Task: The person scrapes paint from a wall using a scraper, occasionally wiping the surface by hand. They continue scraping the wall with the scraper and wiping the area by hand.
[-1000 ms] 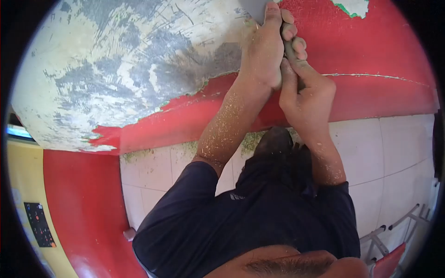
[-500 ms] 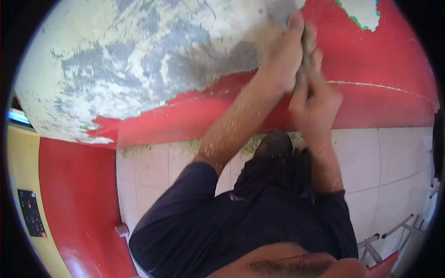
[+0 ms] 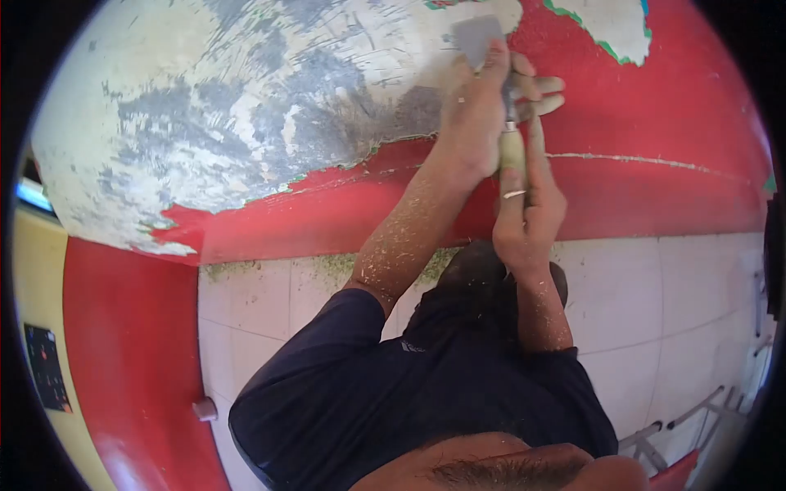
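Scraper with a flat grey metal blade and pale wooden handle [image 3: 479, 39] presses on the red painted wall [image 3: 655, 106], at the edge of the big bare grey patch [image 3: 246, 106]. Left hand [image 3: 475, 114] wraps its neck; right hand [image 3: 528, 209] grips the handle below. No writing can be read.

I see open scraped wall [image 3: 246, 106] left of my fingers [image 3: 524, 86]; right, red paint [image 3: 655, 106] lies clear; the scraper blade [image 3: 476, 39] blocks above.
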### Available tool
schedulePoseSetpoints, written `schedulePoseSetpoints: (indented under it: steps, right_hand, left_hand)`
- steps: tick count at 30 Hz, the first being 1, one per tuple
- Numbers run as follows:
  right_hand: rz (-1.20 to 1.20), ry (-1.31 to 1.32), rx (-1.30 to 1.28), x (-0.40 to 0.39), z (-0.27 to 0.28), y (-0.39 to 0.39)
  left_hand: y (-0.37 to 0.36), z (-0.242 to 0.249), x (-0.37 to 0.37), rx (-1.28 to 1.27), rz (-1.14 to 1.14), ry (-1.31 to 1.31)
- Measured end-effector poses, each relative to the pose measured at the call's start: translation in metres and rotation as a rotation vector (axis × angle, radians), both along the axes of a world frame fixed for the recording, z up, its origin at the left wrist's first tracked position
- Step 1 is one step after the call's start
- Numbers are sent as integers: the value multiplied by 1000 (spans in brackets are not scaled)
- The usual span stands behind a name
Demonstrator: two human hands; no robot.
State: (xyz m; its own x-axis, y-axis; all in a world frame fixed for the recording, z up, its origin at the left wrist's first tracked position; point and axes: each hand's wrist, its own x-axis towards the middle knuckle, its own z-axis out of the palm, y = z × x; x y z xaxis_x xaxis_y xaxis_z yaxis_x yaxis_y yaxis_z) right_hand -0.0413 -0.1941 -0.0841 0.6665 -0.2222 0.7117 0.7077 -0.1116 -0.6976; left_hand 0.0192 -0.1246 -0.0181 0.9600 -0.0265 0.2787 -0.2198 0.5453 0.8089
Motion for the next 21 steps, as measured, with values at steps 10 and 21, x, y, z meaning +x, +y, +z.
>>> schedulePoseSetpoints:
  steps: [10,21]
  right_hand:
    - [-13,-58,67,16,6,9]
    - [-130,-95,-86,12,-8,30]
  left_hand:
    - [-1,19,-5,126,-7,37]
    - [24,14,-13,92,-41,94]
